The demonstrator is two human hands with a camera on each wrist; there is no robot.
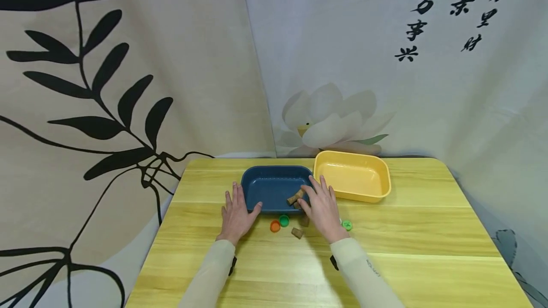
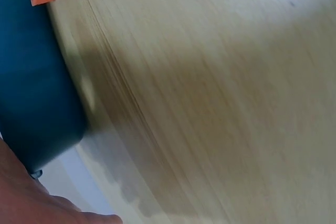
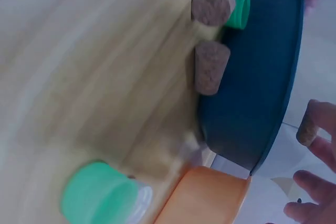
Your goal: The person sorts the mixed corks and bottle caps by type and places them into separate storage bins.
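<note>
The cork [image 3: 306,130], pinched by the right hand [image 1: 323,210] over four o'clock of the blue tray [image 1: 266,189], could be dropped outside if released too far toward five, eight o'clock being flanked by the straight-fingered left hand [image 1: 235,217].

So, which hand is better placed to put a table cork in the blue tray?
The right hand, probably: nearer the table corks, though pinching another cork; the left hand is at the left end of the blue tray.
</note>
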